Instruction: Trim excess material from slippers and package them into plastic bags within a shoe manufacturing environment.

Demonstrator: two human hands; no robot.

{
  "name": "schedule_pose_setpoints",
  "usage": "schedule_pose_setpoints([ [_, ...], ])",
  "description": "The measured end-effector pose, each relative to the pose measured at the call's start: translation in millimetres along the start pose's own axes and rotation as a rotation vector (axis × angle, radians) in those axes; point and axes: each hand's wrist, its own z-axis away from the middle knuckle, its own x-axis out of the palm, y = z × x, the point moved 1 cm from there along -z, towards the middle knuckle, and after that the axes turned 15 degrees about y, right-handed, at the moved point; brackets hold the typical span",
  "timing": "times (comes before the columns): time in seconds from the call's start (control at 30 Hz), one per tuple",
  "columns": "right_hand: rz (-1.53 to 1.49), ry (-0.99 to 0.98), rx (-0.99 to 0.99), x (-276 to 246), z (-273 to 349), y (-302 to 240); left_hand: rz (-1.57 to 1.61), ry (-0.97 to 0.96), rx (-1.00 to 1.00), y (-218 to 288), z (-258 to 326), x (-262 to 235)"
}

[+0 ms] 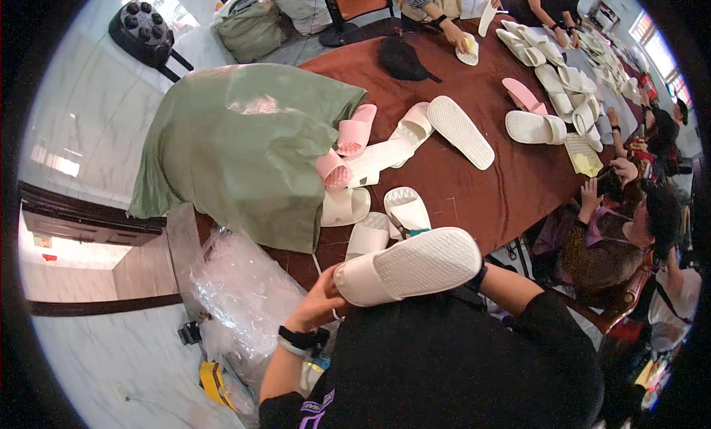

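Note:
A white slide slipper (pixel 426 264) is held up in front of my chest, its textured sole facing up. My left hand (pixel 320 303) grips it at the left end, fingers closed round the edge. My right forearm (pixel 507 287) reaches behind the slipper's other end; the right hand is hidden by the sole, so its fingers do not show. Just beyond, another white slipper (pixel 405 203) lies on the table with a small teal-and-dark tool (pixel 418 232) by it, partly covered. A further white slipper (pixel 367 236) sits beside these.
A green sack (pixel 229 140) covers the table's left side, with pink slippers (pixel 357 130) at its mouth. A white slipper (pixel 461 132) lies sole up on the brown cloth (pixel 474 199). Clear plastic (pixel 244 281) hangs at left. Across the table, people handle slippers near a black cap (pixel 404 58).

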Motion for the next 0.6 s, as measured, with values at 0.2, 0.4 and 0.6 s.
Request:
schedule_pose_setpoints([
  [0.2, -0.739, -0.12, 0.499, 39.0, -17.5, -19.5, -0.028, 0.27, 0.176, 25.6, -14.6, 34.9],
  [0.4, 0.265, 0.062, -0.177, 29.9, 0.4, -76.3, 0.038, 0.313, 0.172, 16.9, -24.1, 19.0],
  [0.6, 0.632, 0.379, -0.31, -45.1, 15.4, -50.4, -0.331, 0.28, 0.256, 3.8, -69.1, 43.6],
])
